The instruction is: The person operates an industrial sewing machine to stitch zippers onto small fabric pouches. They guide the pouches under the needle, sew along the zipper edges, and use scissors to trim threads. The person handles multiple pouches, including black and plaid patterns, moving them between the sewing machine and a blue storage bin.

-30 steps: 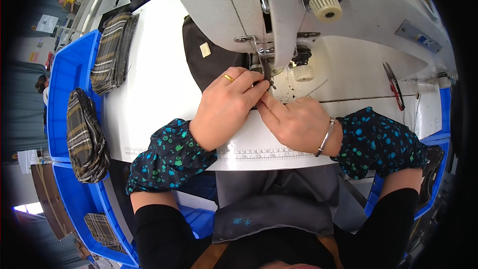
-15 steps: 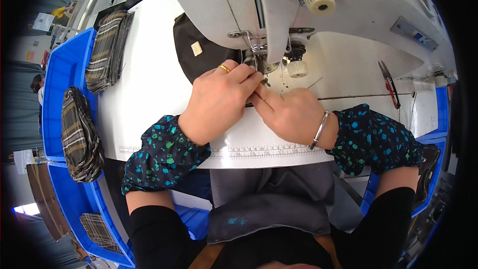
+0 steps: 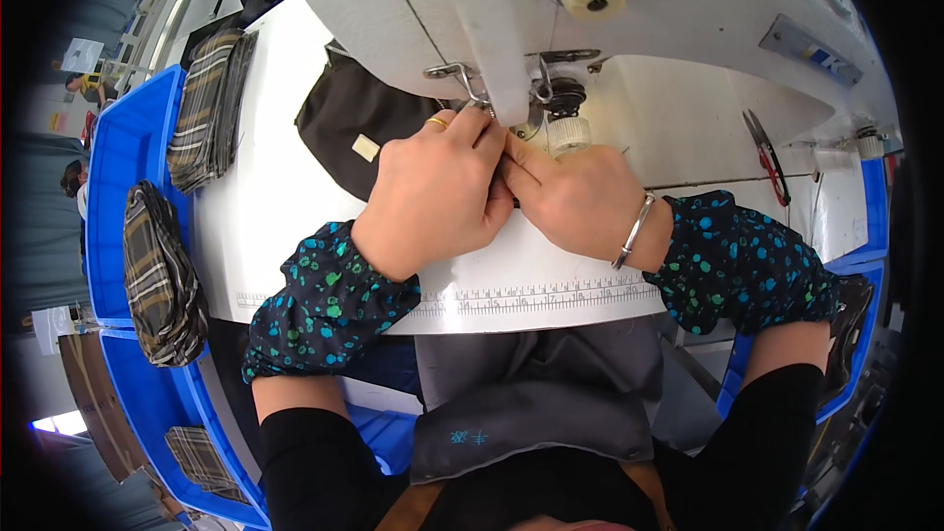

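I noted that both forearms wore dark sleeve covers speckled with teal and green dots, gathered at wrist and elbow. Above them were plain black long sleeves. The left hand (image 3: 433, 192) carried a gold ring on one finger. The right hand (image 3: 580, 199) had a thin silver bangle at the wrist. A grey apron with a small teal mark covered the lap.
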### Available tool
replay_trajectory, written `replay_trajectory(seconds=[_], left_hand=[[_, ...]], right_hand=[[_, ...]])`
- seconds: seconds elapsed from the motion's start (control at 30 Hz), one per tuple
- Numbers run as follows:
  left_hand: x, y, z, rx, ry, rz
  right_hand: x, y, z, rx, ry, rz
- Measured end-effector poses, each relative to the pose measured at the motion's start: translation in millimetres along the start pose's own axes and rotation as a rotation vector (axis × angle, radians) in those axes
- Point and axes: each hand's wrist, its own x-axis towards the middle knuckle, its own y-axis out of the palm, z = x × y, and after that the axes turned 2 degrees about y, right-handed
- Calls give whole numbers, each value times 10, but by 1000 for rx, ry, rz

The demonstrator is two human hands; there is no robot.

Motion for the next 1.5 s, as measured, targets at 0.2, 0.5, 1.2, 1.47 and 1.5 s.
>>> replay_trajectory(seconds=[0.2, 0.5, 1.2, 1.47, 1.5], left_hand=[[3, -31, -9, -8, 7, 19], [1, -19, -83, -6, -73, 48], [-94, -99, 92, -427, -228, -83], [-76, -168, 51, -323, -134, 12], [-71, -228, 29, -259, -158, 48]], right_hand=[[-5, -20, 18, -23, 25, 11], [-3, -13, -35, -34, 24, 12], [8, 15, 64, -80, -119, -379], [-24, 31, 132, -103, -224, -206], [-26, 21, 131, -103, -239, -220]])
